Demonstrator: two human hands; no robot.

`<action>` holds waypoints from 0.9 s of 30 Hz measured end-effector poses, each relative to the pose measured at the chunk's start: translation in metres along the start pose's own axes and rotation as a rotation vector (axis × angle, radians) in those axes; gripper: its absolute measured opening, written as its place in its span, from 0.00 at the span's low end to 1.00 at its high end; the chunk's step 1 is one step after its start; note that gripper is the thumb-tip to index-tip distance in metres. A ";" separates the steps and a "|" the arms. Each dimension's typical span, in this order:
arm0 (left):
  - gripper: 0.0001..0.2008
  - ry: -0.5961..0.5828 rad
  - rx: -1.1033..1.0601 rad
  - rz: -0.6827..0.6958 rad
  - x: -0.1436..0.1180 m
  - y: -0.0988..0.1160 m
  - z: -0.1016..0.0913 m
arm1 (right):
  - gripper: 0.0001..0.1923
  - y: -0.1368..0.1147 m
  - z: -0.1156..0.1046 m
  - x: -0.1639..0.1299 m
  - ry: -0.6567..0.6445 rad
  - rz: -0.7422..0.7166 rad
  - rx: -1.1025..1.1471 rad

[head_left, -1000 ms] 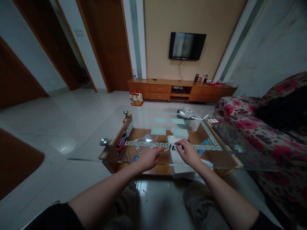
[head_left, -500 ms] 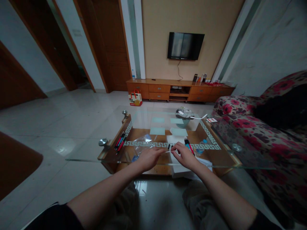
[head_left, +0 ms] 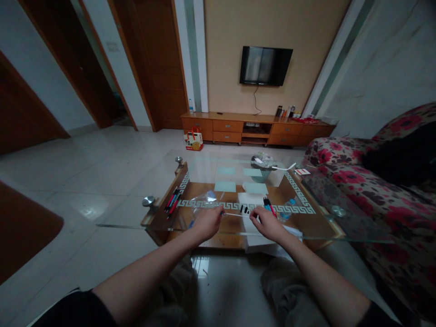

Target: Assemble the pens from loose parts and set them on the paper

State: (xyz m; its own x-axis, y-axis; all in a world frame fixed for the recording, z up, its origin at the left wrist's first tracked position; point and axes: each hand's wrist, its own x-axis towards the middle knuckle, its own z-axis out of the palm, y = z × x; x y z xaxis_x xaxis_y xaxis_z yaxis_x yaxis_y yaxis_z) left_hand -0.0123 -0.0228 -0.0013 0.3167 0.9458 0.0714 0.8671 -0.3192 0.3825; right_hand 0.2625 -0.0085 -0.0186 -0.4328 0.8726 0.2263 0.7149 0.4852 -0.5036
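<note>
A thin, whitish rod (head_left: 236,215), which looks like a pen refill, spans the gap between my two hands above the glass table. My left hand (head_left: 208,223) is closed on its left end, where a small dark bluish tip shows at the fingers. The right end meets the pinched fingers of my right hand (head_left: 267,223). Several small black pen caps (head_left: 244,209) lie just beyond the rod. Past my right hand is a bunch of red, blue and black pens (head_left: 269,206). Another group of pens (head_left: 173,203) lies at the left of the table.
The glass coffee table (head_left: 119,218) has a patterned border. A clear plastic bag (head_left: 204,202) lies behind my left hand. A white box (head_left: 254,245) and a plastic bottle (head_left: 289,206) show through the glass. A basket (head_left: 261,175) stands beyond, and a flowered sofa (head_left: 357,181) is at the right.
My hands have drawn apart, the left one moving left and turning. More of the thin rod now shows between them. The black caps are in plainer view.
</note>
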 end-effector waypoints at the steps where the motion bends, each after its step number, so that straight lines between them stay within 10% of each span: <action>1: 0.10 0.007 -0.007 0.009 0.000 0.000 0.000 | 0.06 0.001 0.001 0.000 -0.008 0.013 -0.016; 27: 0.19 0.111 -0.260 0.255 0.005 -0.003 0.009 | 0.08 -0.013 0.003 0.004 -0.032 0.220 -0.327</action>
State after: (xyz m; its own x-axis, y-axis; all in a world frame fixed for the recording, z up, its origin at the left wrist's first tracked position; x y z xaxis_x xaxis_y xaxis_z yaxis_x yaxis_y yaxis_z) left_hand -0.0102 -0.0177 -0.0102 0.4539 0.8431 0.2885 0.6348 -0.5332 0.5593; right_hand 0.2494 -0.0115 -0.0139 -0.2632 0.9579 0.1144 0.9272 0.2839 -0.2442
